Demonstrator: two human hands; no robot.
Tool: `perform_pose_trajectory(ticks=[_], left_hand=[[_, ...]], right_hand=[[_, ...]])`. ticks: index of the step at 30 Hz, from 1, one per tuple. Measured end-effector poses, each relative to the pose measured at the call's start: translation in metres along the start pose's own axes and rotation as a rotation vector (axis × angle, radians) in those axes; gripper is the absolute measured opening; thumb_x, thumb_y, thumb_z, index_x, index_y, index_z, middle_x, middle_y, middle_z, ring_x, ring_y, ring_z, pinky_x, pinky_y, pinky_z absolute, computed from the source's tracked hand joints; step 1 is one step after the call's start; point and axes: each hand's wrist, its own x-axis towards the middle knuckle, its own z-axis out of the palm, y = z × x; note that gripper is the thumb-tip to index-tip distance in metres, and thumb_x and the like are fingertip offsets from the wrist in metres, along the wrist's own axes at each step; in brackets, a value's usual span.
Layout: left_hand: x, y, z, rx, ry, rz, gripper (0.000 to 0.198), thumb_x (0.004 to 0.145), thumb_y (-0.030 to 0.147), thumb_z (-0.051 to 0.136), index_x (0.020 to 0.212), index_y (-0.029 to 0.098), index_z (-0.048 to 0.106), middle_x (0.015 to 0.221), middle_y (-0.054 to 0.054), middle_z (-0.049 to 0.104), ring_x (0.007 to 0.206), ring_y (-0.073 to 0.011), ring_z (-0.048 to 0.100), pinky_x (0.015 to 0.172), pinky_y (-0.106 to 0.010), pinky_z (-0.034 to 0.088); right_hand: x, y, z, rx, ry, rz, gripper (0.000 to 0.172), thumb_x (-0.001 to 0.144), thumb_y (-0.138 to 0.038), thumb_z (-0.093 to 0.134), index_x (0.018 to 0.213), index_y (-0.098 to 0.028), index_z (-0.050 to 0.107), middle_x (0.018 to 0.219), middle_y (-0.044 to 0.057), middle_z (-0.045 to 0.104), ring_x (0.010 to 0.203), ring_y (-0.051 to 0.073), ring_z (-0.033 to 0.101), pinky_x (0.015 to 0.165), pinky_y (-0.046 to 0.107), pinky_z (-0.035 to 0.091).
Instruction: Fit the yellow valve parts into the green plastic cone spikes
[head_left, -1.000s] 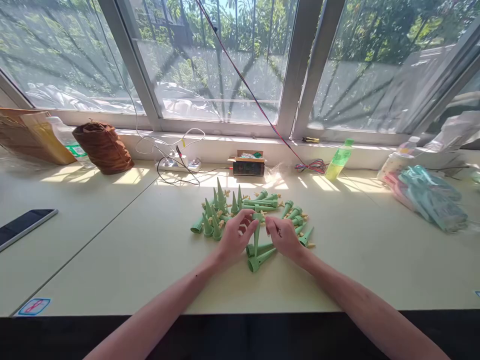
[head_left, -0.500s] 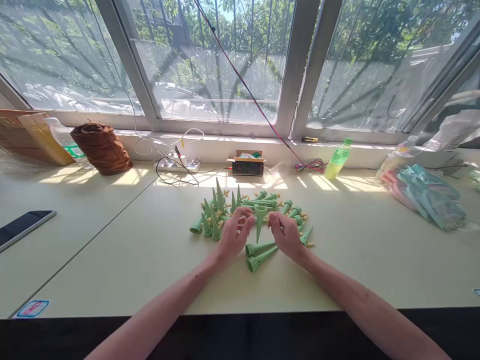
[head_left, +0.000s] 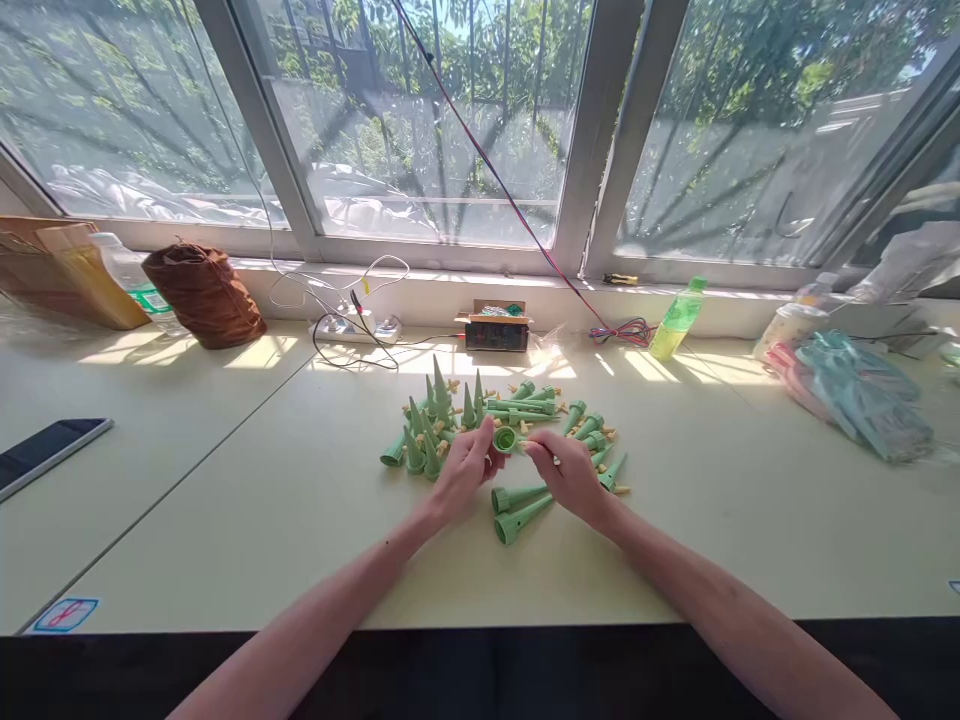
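My left hand [head_left: 472,465] is closed round a green plastic watering spike [head_left: 505,440], whose round open mouth faces me. My right hand [head_left: 566,468] pinches a small yellowish peg [head_left: 523,444], its tip at the right side of that spike's mouth; whether it has entered the spike I cannot tell. Just below the hands, two more green spikes [head_left: 517,522] lie with their wide ends to the left. Behind and left of my left hand, several spikes [head_left: 439,395] stand points up. Others [head_left: 589,425] lie behind and beside my right hand, many with yellowish pegs.
A small open box [head_left: 496,335] stands at the back by the window sill. A power strip [head_left: 352,328] with cables, a brown bag [head_left: 202,295] and a phone [head_left: 52,452] are on the left. To the right are a green bottle [head_left: 677,320] and plastic bags [head_left: 862,390].
The spike between my hands has turned from point-down to mouth toward me, and my left hand has closed round it. My right hand has shifted left, bringing the peg to the spike.
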Motion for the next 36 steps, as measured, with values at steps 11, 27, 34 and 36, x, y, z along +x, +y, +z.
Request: perform_pose_trajectory(ticks=[11,27,34,36], left_hand=[[-0.0028,0.0069,-0.0027,-0.009,-0.084,-0.101,0.069,0.09,0.071,0.039,0.062,0.012,0.06,0.056,-0.005,0.057,0.045,-0.0091,0.044,0.041,-0.021,0.028],[-0.0025,0.0047,-0.0042,-0.061,-0.104,-0.05,0.054,0.092,0.06,0.046,0.069,0.012,0.059,0.064,-0.005,0.058,0.048,-0.0087,0.044,0.04,-0.02,0.029],[-0.0019,0.0059,-0.0042,-0.014,-0.104,-0.012,0.049,0.09,0.06,0.05,0.071,0.015,0.053,0.062,-0.001,0.054,0.046,-0.008,0.042,0.041,-0.021,0.028],[-0.0016,0.0047,-0.0043,-0.01,-0.115,0.001,0.048,0.09,0.06,0.051,0.07,0.017,0.049,0.055,0.002,0.047,0.045,-0.0077,0.039,0.041,-0.02,0.027]], right_hand=[[0.0009,-0.0007,-0.0017,0.011,-0.039,-0.035,0.037,0.102,-0.04,0.041,0.077,-0.02,0.058,0.058,-0.002,0.052,0.051,0.011,0.043,0.053,0.023,0.037],[-0.0015,0.0035,0.0007,0.047,-0.035,0.057,0.033,0.101,-0.041,0.041,0.079,-0.021,0.054,0.055,-0.005,0.047,0.049,0.011,0.041,0.052,0.022,0.036],[-0.0005,0.0044,0.0014,0.05,-0.022,0.083,0.035,0.102,-0.041,0.039,0.076,-0.021,0.051,0.053,-0.005,0.045,0.048,0.011,0.04,0.05,0.023,0.034],[-0.0005,0.005,0.0016,0.053,-0.014,0.094,0.035,0.102,-0.041,0.039,0.074,-0.021,0.049,0.052,-0.005,0.044,0.047,0.011,0.039,0.05,0.024,0.033]])
